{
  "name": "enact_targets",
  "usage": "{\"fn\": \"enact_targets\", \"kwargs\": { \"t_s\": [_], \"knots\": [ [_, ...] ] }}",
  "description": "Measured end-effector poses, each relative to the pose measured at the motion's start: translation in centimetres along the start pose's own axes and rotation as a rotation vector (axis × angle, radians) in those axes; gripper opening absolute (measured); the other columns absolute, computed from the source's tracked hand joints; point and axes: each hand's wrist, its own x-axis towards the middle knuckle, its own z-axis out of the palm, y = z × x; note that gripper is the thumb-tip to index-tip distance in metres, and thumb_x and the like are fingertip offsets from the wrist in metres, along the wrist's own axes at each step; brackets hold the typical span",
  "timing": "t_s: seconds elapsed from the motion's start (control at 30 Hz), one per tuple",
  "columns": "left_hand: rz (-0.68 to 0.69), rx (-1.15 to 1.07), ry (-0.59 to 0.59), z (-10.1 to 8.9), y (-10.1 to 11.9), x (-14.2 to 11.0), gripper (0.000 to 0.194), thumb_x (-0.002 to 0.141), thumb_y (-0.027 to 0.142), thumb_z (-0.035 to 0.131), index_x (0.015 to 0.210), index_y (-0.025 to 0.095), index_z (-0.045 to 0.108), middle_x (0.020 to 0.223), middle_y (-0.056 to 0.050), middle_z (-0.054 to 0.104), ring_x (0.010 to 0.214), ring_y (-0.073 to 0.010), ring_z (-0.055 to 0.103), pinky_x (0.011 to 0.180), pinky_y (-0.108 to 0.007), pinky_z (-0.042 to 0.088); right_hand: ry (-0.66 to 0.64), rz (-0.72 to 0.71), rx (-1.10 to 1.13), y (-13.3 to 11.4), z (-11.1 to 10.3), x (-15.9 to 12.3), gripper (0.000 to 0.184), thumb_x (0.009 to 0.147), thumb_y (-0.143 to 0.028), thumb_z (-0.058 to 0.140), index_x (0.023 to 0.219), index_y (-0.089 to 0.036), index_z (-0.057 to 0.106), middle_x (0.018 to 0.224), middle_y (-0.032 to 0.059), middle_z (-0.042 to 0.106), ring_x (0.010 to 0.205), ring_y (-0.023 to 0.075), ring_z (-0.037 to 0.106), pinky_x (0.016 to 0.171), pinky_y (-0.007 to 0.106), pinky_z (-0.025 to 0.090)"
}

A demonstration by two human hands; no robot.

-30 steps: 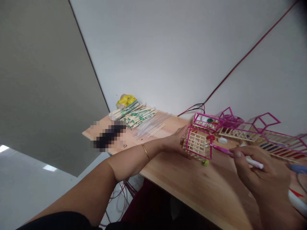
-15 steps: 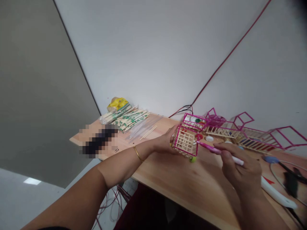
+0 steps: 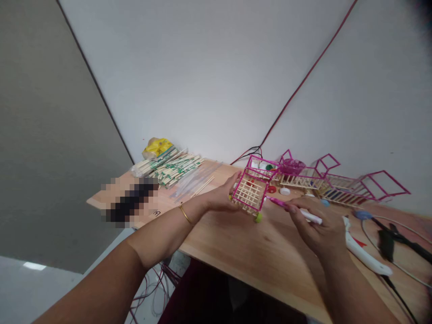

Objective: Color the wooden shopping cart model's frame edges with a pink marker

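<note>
My left hand [image 3: 223,196] grips a small cart made of thin wooden sticks [image 3: 249,193], fingers wrapped round its left side. The cart has a latticed bed, a pink-painted rim and a lime-green cap [image 3: 258,218] as a wheel at its lower corner. In my right hand [image 3: 319,225] is a slim paintbrush [image 3: 278,203], pink towards its tip and white at the back end. Its tip is at the right edge of the cart's pink rim; whether it touches is too small to tell. My left fingertips are partly hidden behind the cart.
Behind stand a pink-stained cup [image 3: 293,166] and other stick carts [image 3: 347,196] with pink handles. Loose caps include a red one [image 3: 272,190] and a white one [image 3: 285,191]. A white glue gun [image 3: 367,257] lies at right. Bundled sticks [image 3: 178,170] and a yellow bag [image 3: 158,147] lie at left.
The whole view has shifted, moving everything slightly left in the picture. The brush tip has moved from the rim's upper right corner area to a little lower beside it. Both holds are unchanged.
</note>
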Motion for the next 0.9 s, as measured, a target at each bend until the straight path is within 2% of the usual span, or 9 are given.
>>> {"fn": "enact_targets", "kwargs": {
  "t_s": [0.1, 0.2, 0.53, 0.67, 0.9],
  "knots": [
    [-0.040, -0.059, 0.000, -0.2, -0.5, 0.0, 0.132, 0.048, 0.016, 0.092, 0.155, 0.023, 0.016, 0.146, -0.019, 0.049, 0.130, -0.0328, 0.054, 0.108, -0.043, 0.045, -0.020, -0.012, 0.027, -0.1, 0.1, 0.1, 0.004, 0.087, -0.023, 0.064, 0.084, -0.022, 0.066, 0.075, 0.0006, 0.069, 0.069, 0.0156, 0.064, 0.067, 0.029, 0.048],
    [-0.064, -0.109, -0.038, -0.3, -0.5, 0.1, 0.132, 0.045, 0.014, 0.093, 0.154, 0.025, 0.018, 0.148, -0.019, 0.047, 0.129, -0.0335, 0.055, 0.103, -0.042, 0.049, -0.028, -0.021, 0.025, -0.4, 0.1, 0.2, 0.005, 0.086, -0.022, 0.064, 0.082, -0.022, 0.063, 0.072, -0.0003, 0.067, 0.066, 0.0145, 0.062, 0.065, 0.029, 0.047],
    [-0.029, -0.101, -0.094, -0.5, -0.5, 0.2, 0.118, 0.051, 0.012, 0.089, 0.151, 0.020, 0.026, 0.143, -0.019, 0.052, 0.130, -0.0337, 0.054, 0.103, -0.044, 0.047, -0.035, -0.066, 0.060, -0.6, 0.3, 0.2, 0.005, 0.085, -0.018, 0.063, 0.086, -0.022, 0.062, 0.075, -0.0002, 0.067, 0.068, 0.0144, 0.063, 0.065, 0.027, 0.047],
    [0.006, -0.109, -0.096, -0.5, -0.8, 0.2, 0.114, 0.053, 0.012, 0.089, 0.150, 0.021, 0.029, 0.144, -0.018, 0.052, 0.131, -0.0335, 0.053, 0.105, -0.044, 0.046, -0.089, -0.055, 0.083, -0.8, 0.2, 0.3, 0.007, 0.087, -0.018, 0.061, 0.081, -0.022, 0.061, 0.070, -0.0008, 0.064, 0.063, 0.0130, 0.060, 0.062, 0.027, 0.045],
    [-0.042, -0.109, -0.061, -0.4, -0.8, 0.2, 0.115, 0.051, 0.015, 0.091, 0.149, 0.022, 0.032, 0.139, -0.017, 0.058, 0.128, -0.0317, 0.057, 0.103, -0.043, 0.048, -0.170, -0.107, 0.183, -2.0, 0.0, 1.1, 0.014, 0.087, -0.015, 0.058, 0.075, -0.022, 0.057, 0.065, -0.0013, 0.061, 0.059, 0.0118, 0.054, 0.060, 0.028, 0.042]
  ]
}}
